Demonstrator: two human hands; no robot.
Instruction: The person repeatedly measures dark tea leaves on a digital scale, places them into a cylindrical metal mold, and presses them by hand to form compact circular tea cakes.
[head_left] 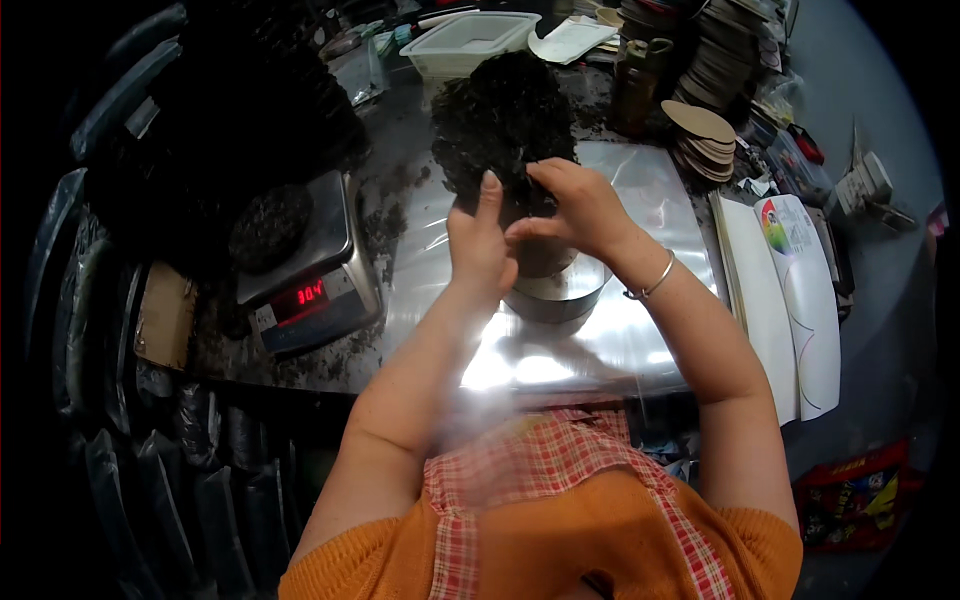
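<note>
Both my hands hold a dark, crinkled sheet of what looks like dried seaweed [505,110], tilted up above the metal worktop. My left hand [480,240] grips its near edge with the thumb up along the front. Just to the right, my right hand [585,205] pinches the same edge between thumb and fingers. Under the hands stands a round metal ring mould [558,303], its upper part partly hidden by them. On the left, a dark round seaweed cake [270,228] lies on a digital scale [340,260] with a lit red display.
A large dark seaweed heap [230,110] rises behind the scale. A white plastic tub [470,45] stands at the back. Beyond the shiny metal sheet [660,200], at right, are stacked round discs [700,130], a brown jar [637,85] and an open paper book [765,290]. Dark crumbs litter the table.
</note>
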